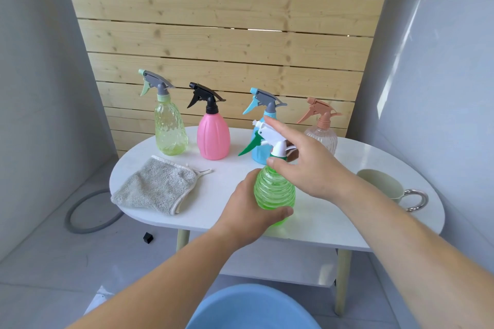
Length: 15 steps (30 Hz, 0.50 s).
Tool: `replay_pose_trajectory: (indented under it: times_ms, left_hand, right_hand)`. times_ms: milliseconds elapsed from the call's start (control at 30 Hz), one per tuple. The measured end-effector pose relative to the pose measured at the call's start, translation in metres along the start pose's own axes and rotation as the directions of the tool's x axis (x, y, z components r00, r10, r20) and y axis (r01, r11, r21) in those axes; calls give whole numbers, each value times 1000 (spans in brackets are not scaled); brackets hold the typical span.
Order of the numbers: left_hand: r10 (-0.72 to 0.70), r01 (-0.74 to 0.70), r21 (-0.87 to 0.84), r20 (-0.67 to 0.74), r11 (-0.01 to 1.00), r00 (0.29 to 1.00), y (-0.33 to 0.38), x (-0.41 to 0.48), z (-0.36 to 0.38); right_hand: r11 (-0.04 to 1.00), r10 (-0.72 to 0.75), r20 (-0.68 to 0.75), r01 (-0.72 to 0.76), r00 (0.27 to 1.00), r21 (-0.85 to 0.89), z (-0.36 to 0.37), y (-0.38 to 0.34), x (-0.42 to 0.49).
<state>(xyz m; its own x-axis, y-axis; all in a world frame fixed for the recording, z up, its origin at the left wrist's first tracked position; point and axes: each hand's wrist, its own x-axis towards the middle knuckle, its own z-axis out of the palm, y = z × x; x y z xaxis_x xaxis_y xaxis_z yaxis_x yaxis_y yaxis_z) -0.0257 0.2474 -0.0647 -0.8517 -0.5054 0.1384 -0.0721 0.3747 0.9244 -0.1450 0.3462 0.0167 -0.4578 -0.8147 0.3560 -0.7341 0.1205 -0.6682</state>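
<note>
On the front of the worktop: a ribbed green spray bottle, upright, near the front edge; whether its base rests on the surface cannot be told
Left hand: wrapped round the lower body of the green spray bottle, thumb lying across its front
Right hand: gripping the bottle's neck, thumb on the collar, forefinger stretched along the top of the spray head
Spray head: white with a green trigger, nozzle pointing left
Back row, left to right: a yellow-green bottle, a pink bottle with a black trigger, a blue bottle partly hidden behind the green one, and a clear bottle with a peach trigger, all standing apart
Cloth: grey, fluffy, lying flat on the left of the worktop, well apart from the hands
Cup: pale green with a silver ring handle, at the right edge
Behind: a wall of pale wooden slats
Floor: a grey hose loop to the left
Nearest the viewer: the rounded back of a blue chair
</note>
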Motion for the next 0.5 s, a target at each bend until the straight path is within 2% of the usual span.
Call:
replay_pose_trajectory:
  times_ms: [167, 400, 500]
  left_hand:
    - [-7, 7, -7, -10, 1000, 1000, -1, 1, 1]
    - [-4, 4, 2, -11, 1000, 1000, -2, 0, 1]
    - [2, -2, 4, -1, 1000, 1000, -1, -1, 2]
  right_hand:
    - [998, -44, 91, 40, 995, 51, -8, 1, -4]
    - [995, -20, 0, 20, 1000, 99, 2, 6, -7]
    - [999, -28, -21, 29, 999, 25, 2, 6, -6]
